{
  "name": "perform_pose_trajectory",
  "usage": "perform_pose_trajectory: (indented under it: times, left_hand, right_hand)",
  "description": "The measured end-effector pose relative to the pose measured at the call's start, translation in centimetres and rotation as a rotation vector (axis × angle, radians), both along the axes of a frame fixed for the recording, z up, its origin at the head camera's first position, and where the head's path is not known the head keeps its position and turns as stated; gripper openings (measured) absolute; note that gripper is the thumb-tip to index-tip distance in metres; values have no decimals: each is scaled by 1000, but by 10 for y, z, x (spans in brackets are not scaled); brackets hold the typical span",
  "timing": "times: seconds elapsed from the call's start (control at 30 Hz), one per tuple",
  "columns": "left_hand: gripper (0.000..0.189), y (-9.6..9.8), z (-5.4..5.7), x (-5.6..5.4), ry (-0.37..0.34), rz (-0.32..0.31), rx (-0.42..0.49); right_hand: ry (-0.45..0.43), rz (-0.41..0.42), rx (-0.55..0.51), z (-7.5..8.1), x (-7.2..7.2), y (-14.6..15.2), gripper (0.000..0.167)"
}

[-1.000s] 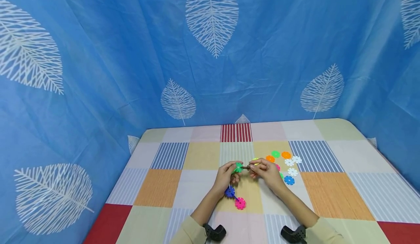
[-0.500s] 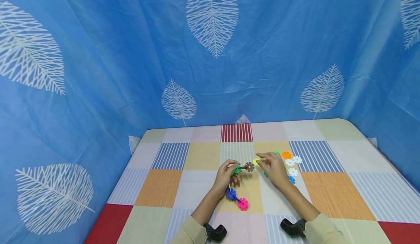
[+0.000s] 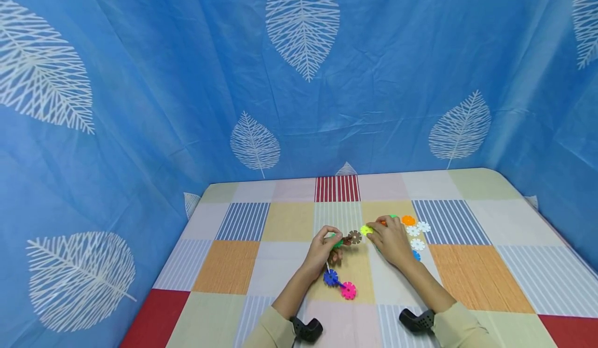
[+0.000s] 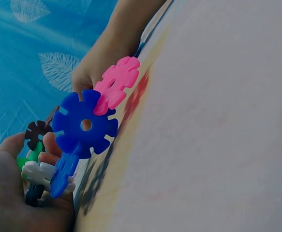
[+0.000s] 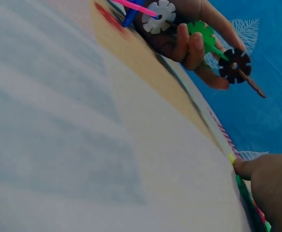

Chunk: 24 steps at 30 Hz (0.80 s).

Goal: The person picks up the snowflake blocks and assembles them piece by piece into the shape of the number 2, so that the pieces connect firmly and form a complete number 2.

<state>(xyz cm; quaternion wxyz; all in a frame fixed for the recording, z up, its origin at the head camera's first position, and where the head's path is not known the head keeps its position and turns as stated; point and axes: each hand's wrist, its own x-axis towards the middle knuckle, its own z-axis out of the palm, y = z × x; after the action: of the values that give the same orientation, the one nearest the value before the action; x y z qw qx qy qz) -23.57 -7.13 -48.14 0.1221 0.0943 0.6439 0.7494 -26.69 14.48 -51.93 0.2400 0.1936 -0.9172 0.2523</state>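
My left hand [image 3: 322, 249] grips a chain of notched plastic flower discs. In the head view its green disc [image 3: 336, 241] sits at the fingertips, with brown discs [image 3: 355, 237] sticking out to the right. The chain's blue disc [image 3: 330, 278] and pink disc [image 3: 348, 291] hang below the palm. A white disc [image 4: 38, 173] shows within the hand in the left wrist view. My right hand [image 3: 391, 241] is lowered to the tabletop, thumb and fingertips pinching the edge of a flat yellow disc [image 3: 366, 230].
Right of my right hand lie loose discs: an orange one [image 3: 408, 221], several white ones [image 3: 418, 244] and a light-blue one [image 3: 416, 255]. Others are partly hidden under that hand. A patchwork cloth [image 3: 280, 265] covers the table, and a blue leaf-print curtain [image 3: 374, 78] surrounds it.
My right hand has let go of the brown disc, now left on the chain, and moved right and down to the yellow disc. The left hand keeps its hold, the pink end swinging slightly right.
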Motion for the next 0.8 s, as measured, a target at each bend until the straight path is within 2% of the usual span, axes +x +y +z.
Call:
perform_pose_trajectory:
  times: [0.17,0.47,0.63,0.8]
  left_hand:
    - [24,0,0,0,5,-3,-8]
    - [40,3,-21,-11,-66,15,48]
    - [49,2,-23,-13,-89,-4,73]
    - [48,1,-21,-12,-63,-23,67]
  right_hand:
    - [-24,15,-43,0,0,0,29]
    - [-100,51,-149,-1,1,-1,32]
    - [-86,63,-157,-2,2,0,33]
    - [-85,60,-160,0,3,-1,32]
